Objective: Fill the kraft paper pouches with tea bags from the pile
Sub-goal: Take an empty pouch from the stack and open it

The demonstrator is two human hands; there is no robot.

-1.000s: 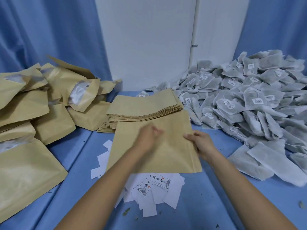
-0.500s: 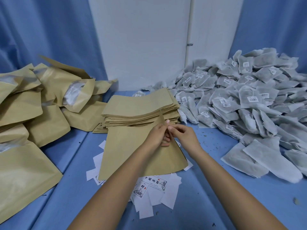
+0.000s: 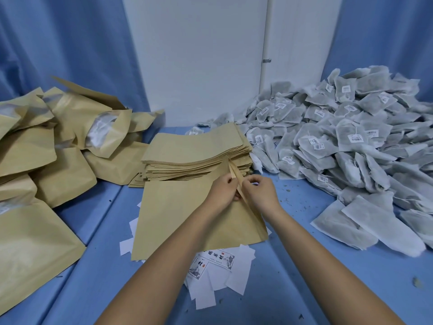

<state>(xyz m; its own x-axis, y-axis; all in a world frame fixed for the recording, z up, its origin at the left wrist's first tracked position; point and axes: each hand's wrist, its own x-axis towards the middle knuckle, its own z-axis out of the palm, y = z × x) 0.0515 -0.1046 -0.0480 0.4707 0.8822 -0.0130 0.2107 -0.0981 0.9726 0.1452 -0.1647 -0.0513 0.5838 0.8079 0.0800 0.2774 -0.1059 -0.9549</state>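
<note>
Pouch (image 3: 182, 212) corner pinched between both hands (image 3: 243, 191).

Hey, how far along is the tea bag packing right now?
Done: a heap of bulging filled pouches lies on the left. In hand: the left hand and right hand pinch the top edge of one flat pouch, apparently parting its mouth; it looks unfilled. Left: a thick stack of empty pouches behind it and a big pile of tea bags, so much remains.

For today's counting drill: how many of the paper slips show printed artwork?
2: one printed slip below the kraft pouch's near edge, a second slip tilted just left of it. Others may hide under the pouch.
</note>
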